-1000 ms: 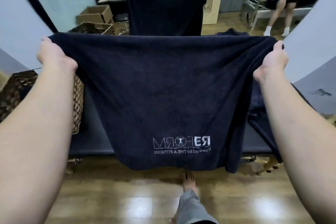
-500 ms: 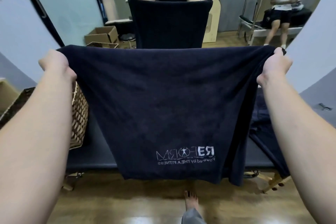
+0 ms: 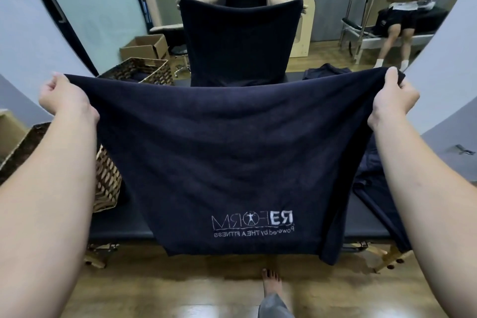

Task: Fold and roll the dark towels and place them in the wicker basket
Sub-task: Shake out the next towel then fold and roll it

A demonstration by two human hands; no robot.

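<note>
While held towel (image 3: 232,152) hangs, wicker basket (image 3: 108,181) left, half hidden

The spread dark towel (image 3: 227,152) hides most of the tabletop (image 3: 121,230) and part of the wicker basket (image 3: 107,183) — its left side runs off the frame edge. The basket's contents are perhaps towels — too dark to tell.

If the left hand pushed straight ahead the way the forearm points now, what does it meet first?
Probably the mirror ahead. The left hand grips a top corner of the dark navy logo towel, above the woven wicker basket on the black padded table. Nothing visibly stands between, though depth is unclear.
</note>
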